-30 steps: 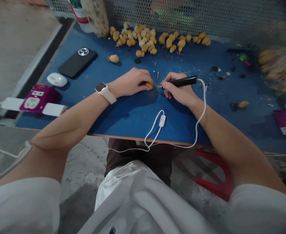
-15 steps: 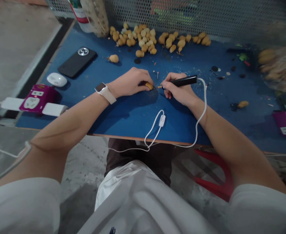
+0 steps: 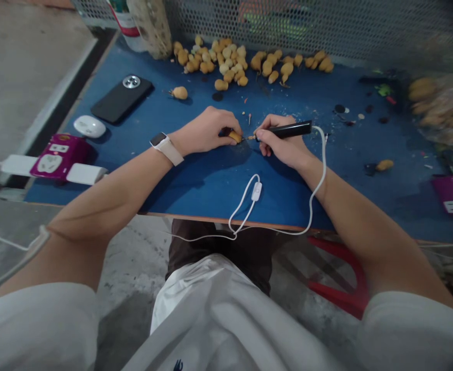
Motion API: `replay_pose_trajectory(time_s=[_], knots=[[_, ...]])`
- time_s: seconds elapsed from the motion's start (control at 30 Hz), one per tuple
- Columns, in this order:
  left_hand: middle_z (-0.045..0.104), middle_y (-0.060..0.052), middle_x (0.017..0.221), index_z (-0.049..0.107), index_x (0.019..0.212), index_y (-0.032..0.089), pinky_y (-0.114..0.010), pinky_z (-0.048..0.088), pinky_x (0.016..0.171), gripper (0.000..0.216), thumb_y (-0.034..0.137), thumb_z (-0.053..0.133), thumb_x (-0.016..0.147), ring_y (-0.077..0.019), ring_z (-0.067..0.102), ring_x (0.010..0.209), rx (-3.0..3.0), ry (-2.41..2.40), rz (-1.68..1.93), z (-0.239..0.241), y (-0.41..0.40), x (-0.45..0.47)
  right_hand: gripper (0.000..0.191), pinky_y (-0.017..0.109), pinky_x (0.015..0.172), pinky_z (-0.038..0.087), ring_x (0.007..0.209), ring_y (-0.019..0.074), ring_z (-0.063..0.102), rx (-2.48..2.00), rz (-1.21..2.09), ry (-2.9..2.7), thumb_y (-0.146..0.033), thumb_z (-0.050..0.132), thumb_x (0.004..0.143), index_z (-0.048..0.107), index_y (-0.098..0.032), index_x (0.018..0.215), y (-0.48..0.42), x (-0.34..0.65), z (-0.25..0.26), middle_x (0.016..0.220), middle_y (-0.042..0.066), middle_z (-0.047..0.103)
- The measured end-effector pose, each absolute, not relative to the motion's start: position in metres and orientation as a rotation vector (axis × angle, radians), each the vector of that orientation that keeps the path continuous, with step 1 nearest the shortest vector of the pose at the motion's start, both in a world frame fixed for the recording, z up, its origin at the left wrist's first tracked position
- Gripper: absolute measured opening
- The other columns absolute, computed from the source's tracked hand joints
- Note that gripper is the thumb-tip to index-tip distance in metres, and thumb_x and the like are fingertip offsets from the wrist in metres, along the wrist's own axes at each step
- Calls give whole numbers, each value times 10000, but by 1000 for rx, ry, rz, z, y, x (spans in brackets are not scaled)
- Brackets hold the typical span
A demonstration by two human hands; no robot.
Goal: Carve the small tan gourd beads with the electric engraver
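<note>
Pinched in the fingers of my left hand [image 3: 215, 129] is a small tan gourd [image 3: 234, 137], held low over the blue table [image 3: 207, 190]. Part of it is hidden by my fingers. My right hand [image 3: 278, 136] grips a black pen-shaped rotary tool [image 3: 294, 130] like a pencil. Its thin bit points left and meets the gourd's right end, though whether it is inside I cannot tell. A white cord [image 3: 324, 165] runs from the tool's back end down over the table edge, with a white inline switch [image 3: 256, 191] lying between my forearms.
Many small gourds [image 3: 230, 59] lie along the perforated metal panel [image 3: 327, 31]. Left are a phone [image 3: 123, 99], a white case [image 3: 89, 127] and a purple socket block [image 3: 58, 157]. Right are a loose gourd [image 3: 384, 165] and a plastic bag [image 3: 442, 108]. A red stool [image 3: 342, 299] stands below.
</note>
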State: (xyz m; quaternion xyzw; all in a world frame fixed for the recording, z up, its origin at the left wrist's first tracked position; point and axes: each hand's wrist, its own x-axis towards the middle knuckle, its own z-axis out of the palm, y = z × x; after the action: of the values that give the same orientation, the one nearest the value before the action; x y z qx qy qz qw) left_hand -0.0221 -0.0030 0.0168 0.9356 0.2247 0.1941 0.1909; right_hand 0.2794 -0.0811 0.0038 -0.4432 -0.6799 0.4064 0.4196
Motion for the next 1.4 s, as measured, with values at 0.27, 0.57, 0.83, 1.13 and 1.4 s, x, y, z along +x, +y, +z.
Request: replay_pose_trajectory(time_s=[0.27, 0.57, 0.83, 1.13, 1.4], knots=[[949, -109, 1303, 887, 1370, 246, -444, 639, 1134, 239, 368, 783, 1192, -338, 889, 1225, 2670, 688, 564, 14, -12, -22, 557, 380, 555, 575, 547, 199, 636, -1072, 1010, -1674, -779, 1028, 1028, 743, -313, 919, -83, 279, 4, 642, -16, 679], [953, -120, 1297, 890, 1470, 243, -456, 694, 1122, 325, 396, 774, 1207, -343, 914, 1202, 2670, 718, 586, 16, -16, -19, 568, 387, 546, 619, 553, 214, 663, -1088, 1036, -1638, -801, 1038, 996, 759, -316, 902, -84, 276, 7, 655, -6, 712], [969, -129, 1399, 949, 1396, 237, -488, 674, 1194, 293, 362, 754, 1215, -358, 901, 1321, 2683, 637, 575, 19, -16, -19, 479, 376, 543, 609, 567, 212, 675, -1099, 1065, -1644, -722, 1016, 1040, 813, -300, 938, -80, 277, 4, 660, 3, 723], [961, -115, 1412, 914, 1404, 235, -531, 635, 1216, 327, 395, 712, 1203, -352, 861, 1323, 2686, 768, 451, 24, -19, -16, 586, 371, 565, 648, 592, 213, 689, -1092, 1079, -1625, -819, 1049, 982, 771, -305, 945, -84, 277, 7, 694, 0, 726], [968, -137, 1354, 934, 1362, 223, -514, 663, 1171, 341, 409, 714, 1179, -366, 889, 1274, 2707, 755, 488, 25, -19, -15, 593, 391, 597, 700, 603, 226, 711, -1114, 1129, -1608, -820, 1063, 958, 744, -322, 910, -84, 278, 10, 678, -2, 732]])
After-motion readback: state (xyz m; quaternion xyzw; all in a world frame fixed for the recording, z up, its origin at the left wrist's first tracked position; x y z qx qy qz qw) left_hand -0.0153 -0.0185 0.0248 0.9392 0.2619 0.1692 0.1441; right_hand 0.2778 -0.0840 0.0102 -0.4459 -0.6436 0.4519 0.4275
